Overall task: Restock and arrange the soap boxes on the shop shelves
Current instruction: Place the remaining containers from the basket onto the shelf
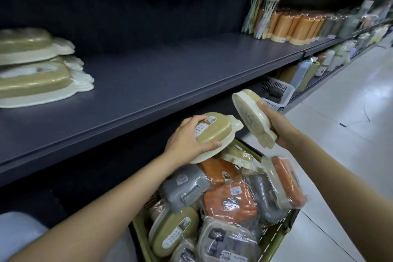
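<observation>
The person's left hand (187, 138) grips an olive-green soap box (214, 134) with a cream base, fingers curled over its lid and thumb along the near edge, holding it flat just above the pile in the basket (274, 238). The right hand (274, 121) grasps a second soap box (252, 117) of the same kind, tilted on edge so its cream underside faces the camera, held a little higher and to the right of the first; the two boxes are close but apart. Below both hands the olive-green basket sits on the floor against the shelving, heaped with plastic-wrapped soap boxes: grey ones (185, 187), orange ones (230, 200) and another olive one (174, 232) near the front, with one orange box (284, 183) leaning upright at the right rim. The dark grey shelf (159, 83) in front of the person runs across the view, and at its far left stand two stacks of olive-and-cream soap boxes (36, 66), one behind the other. Further right on the same shelf are orange cylindrical containers (295, 25) beside hanging packs of toothbrushes (260, 13). On the lower shelf, past the right hand, a white slotted basket (276, 91) holds dark items. The floor (340, 123) is pale tile.
</observation>
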